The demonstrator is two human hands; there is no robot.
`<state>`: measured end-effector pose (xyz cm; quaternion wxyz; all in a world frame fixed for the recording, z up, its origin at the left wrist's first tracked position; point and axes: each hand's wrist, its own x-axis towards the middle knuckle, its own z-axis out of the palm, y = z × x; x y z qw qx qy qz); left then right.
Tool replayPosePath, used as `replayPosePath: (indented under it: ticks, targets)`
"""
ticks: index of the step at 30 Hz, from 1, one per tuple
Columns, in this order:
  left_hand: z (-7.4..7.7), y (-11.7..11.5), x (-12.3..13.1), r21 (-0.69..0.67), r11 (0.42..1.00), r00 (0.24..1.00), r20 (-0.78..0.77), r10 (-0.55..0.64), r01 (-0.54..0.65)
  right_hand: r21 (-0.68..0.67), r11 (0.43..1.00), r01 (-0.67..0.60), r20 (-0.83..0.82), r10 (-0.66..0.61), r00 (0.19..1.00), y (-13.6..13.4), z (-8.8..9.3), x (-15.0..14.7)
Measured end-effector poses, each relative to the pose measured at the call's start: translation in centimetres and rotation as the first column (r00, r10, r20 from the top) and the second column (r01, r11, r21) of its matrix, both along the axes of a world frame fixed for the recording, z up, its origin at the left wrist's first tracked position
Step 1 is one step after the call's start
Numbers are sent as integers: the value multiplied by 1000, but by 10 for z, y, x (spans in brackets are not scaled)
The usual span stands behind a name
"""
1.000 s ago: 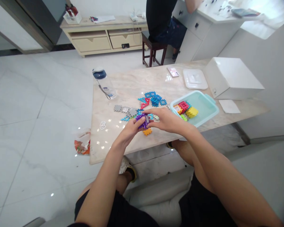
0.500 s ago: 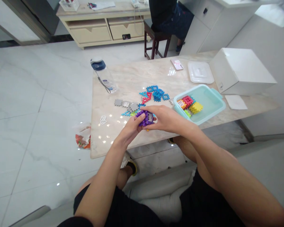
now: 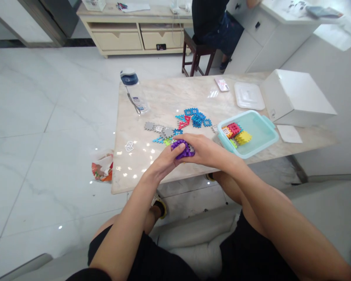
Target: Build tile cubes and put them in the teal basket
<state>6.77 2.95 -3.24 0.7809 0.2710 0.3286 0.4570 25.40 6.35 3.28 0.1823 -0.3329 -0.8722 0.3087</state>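
"Left hand [image 3: 167, 158] and right hand [image 3: 203, 149] are both closed around my purple block [image 3: 187, 152], above the table's [image 3: 166, 91] near side."

"How will it handle?"

"Light and stiff, I'd guess; the toothed edges should resist slipping, but joints might pop. Opposite faces seem safest."

"Your pose?"

"My left thumb [image 3: 179, 148] presses on top; I curl my right hand round from the right, forearms [image 3: 137, 203] reaching forward."

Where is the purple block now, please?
In the head view, the purple block is near centre, held in the left hand and right hand, left of the teal tub.
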Motion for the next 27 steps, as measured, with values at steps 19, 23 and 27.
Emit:
replayPosePath:
  ticks: [19,23,27]
  targets:
    - [-3,-2,3,-69,997,999,-43,29,-32,36,998,42,82,-44,996,-2,-10,-13]
    - [-2,-3,4,-50,997,997,-43,57,-59,39,999,33,118,-38,992,-2,-15,-14]
    - [1,-5,4,-6,998,997,-47,55,-55,27,998,51,139,-54,989,-3,-12,-18]
